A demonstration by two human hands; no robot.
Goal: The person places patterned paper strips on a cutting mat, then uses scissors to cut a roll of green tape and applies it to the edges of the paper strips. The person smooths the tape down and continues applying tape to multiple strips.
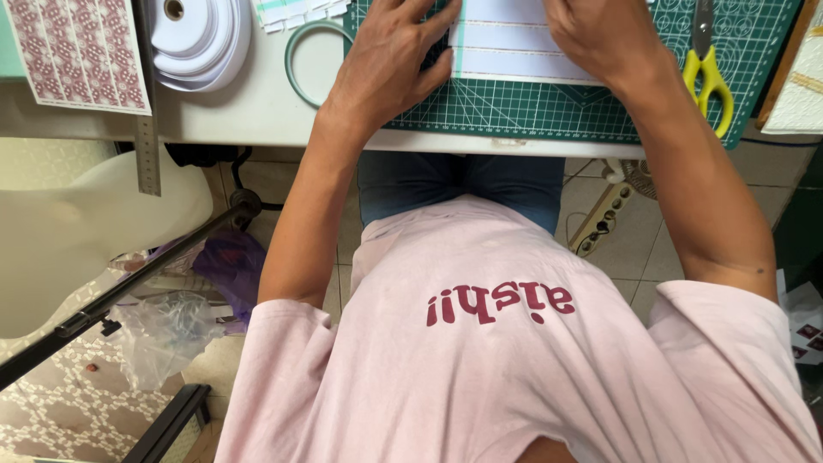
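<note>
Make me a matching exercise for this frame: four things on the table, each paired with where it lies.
1 scissors
2 steel ruler
3 white tape rolls
4 pale sheet

A under both hands, on the green cutting mat
B right end of the mat
C overhanging the table's near edge
D left of the mat, at the far edge

Pairs: 1-B, 2-C, 3-D, 4-A
</note>
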